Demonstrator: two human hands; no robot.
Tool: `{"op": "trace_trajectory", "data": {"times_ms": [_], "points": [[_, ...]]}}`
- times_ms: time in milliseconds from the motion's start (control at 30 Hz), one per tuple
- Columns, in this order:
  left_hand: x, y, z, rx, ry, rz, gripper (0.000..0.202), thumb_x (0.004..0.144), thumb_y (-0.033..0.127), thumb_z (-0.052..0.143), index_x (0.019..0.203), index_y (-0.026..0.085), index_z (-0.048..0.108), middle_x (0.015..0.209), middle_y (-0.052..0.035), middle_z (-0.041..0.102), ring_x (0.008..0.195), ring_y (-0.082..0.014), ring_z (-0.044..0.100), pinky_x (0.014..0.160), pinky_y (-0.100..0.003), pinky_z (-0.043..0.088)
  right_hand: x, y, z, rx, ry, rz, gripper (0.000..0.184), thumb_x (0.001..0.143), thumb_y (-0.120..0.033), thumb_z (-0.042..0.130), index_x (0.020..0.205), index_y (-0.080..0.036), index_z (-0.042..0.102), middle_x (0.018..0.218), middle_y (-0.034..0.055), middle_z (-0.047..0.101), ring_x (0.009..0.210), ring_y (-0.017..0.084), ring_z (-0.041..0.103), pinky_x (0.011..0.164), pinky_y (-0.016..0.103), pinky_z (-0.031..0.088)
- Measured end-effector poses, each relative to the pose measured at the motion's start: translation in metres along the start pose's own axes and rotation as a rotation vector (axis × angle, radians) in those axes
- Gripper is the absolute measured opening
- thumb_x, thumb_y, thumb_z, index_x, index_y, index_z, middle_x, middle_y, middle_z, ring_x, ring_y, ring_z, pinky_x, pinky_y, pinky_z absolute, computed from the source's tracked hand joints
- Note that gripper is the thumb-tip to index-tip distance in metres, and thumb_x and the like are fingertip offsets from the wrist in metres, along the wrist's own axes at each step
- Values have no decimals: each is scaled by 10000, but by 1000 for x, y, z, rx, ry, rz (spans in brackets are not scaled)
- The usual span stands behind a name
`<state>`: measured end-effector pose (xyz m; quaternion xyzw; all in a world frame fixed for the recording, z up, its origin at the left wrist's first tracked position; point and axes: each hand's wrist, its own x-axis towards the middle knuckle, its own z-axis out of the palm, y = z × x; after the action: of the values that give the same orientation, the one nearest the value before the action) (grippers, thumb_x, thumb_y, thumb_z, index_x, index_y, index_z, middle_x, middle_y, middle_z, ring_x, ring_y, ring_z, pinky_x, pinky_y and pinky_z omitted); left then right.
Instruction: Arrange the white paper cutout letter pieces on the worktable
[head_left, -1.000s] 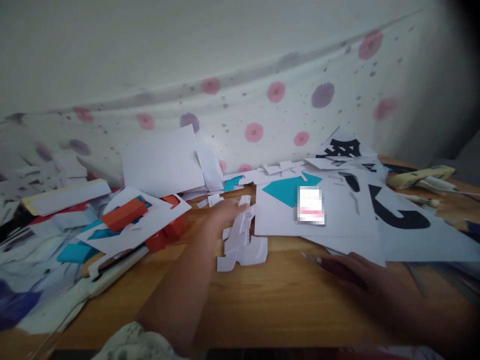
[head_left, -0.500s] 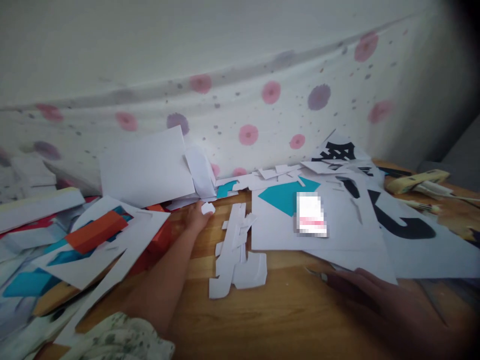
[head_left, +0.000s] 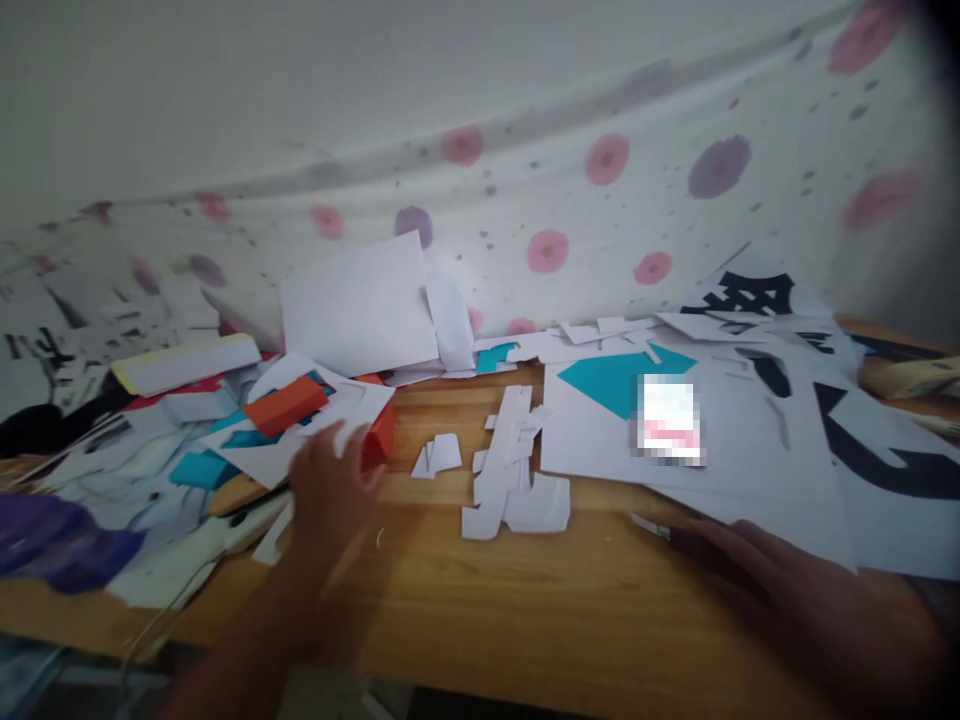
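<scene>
Left hand beside the scraps, right hand flat on the bench

The left hand (head_left: 330, 490) is seen with fingers spread and nothing held, its tips at the orange block (head_left: 379, 440); a small scrap (head_left: 437, 456) lies just to its right, and the cutout (head_left: 514, 470), long axis running away from the person, lies beyond that. The right hand (head_left: 787, 590) is laid flat on the bench (head_left: 525, 610), well apart from both, a thin tool (head_left: 649, 525) under its fingers; whether it is pinched cannot be told.

Soft, even daylight leaves the scene fairly bright with faint shadows, though motion blur smears both hands, the right hand (head_left: 810, 610) sits dim, and dark vignetting and bending distort the corners.
</scene>
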<state>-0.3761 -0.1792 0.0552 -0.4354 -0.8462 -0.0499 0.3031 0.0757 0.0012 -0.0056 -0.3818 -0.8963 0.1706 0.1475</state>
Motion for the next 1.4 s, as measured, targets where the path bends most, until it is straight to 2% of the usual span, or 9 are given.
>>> {"op": "trace_trajectory", "data": {"times_ms": [133, 267, 500, 667, 767, 900, 1133, 1267, 1400], "points": [[8, -61, -1, 73, -294, -106, 645, 759, 360, 560, 1340, 127, 406, 1194, -198, 550, 1097, -358, 519, 933, -453, 404, -4, -12, -6, -99, -68, 8, 418, 837, -480, 468, 1245, -472, 559, 1118, 51, 666, 859, 295, 667, 679, 443, 557], [3, -61, -7, -182, -350, -83, 501, 737, 308, 555, 1227, 216, 502, 1128, -120, 595, 1076, -296, 533, 954, -396, 405, -10, -17, -16, -123, 2, 7, 437, 816, -476, 485, 1241, -445, 579, 1046, 78, 680, 816, 299, 662, 666, 442, 544], [-50, 64, -43, -1104, -295, -357, 609, 588, 374, 700, 1156, 224, 540, 937, -31, 581, 821, -206, 580, 734, -318, 494, -9, -83, -1, 378, 183, -36, 452, 815, -471, 526, 1225, -299, 606, 1142, 102, 639, 999, 298, 611, 866, 456, 486], [-62, 145, -58, -1582, -323, -468, 650, 566, 370, 745, 1155, 225, 511, 885, -9, 584, 775, -162, 581, 707, -274, 478, 13, -173, 52, 1173, -134, 39, 710, 784, -466, 594, 1402, -228, 337, 939, 56, 676, 736, 190, 644, 690, 365, 516], [-66, 161, -62, -1717, -402, -501, 665, 564, 359, 763, 1154, 217, 492, 867, -5, 572, 768, -156, 579, 698, -262, 476, 21, -195, 71, 1412, -155, 146, 529, 744, -471, 638, 1171, -188, 506, 612, -42, 592, 469, 117, 527, 483, 252, 429], [-74, 161, -59, -1696, -484, -479, 528, 628, 320, 724, 1110, 215, 536, 808, 3, 538, 711, -143, 558, 625, -239, 469, 19, -195, 76, 1634, -159, 301, 303, 721, -396, 663, 934, -189, 605, 552, -36, 576, 458, 106, 506, 442, 210, 373], [-82, 177, -47, -1644, -585, -394, 431, 711, 219, 626, 1141, 210, 595, 920, -43, 568, 754, -155, 579, 654, -262, 501, 19, -171, 77, 1851, 174, 519, 433, 756, -427, 623, 1129, -209, 595, 779, 50, 706, 569, 171, 597, 503, 273, 444], [-80, 180, -41, -1598, -477, -298, 335, 734, 207, 584, 1068, 208, 604, 929, -47, 629, 804, -160, 609, 742, -274, 505, 30, -164, 64, 1642, 251, 456, 547, 744, -380, 669, 1241, -204, 526, 854, 38, 713, 708, 203, 643, 642, 319, 496], [-60, 148, -28, -1332, -387, -202, 193, 791, 249, 504, 937, 196, 619, 899, -46, 658, 840, -162, 620, 786, -273, 490, 48, -152, 48, 1389, 324, 486, 503, 760, -313, 645, 1234, -180, 540, 860, 33, 710, 784, 212, 655, 757, 349, 508]]}}
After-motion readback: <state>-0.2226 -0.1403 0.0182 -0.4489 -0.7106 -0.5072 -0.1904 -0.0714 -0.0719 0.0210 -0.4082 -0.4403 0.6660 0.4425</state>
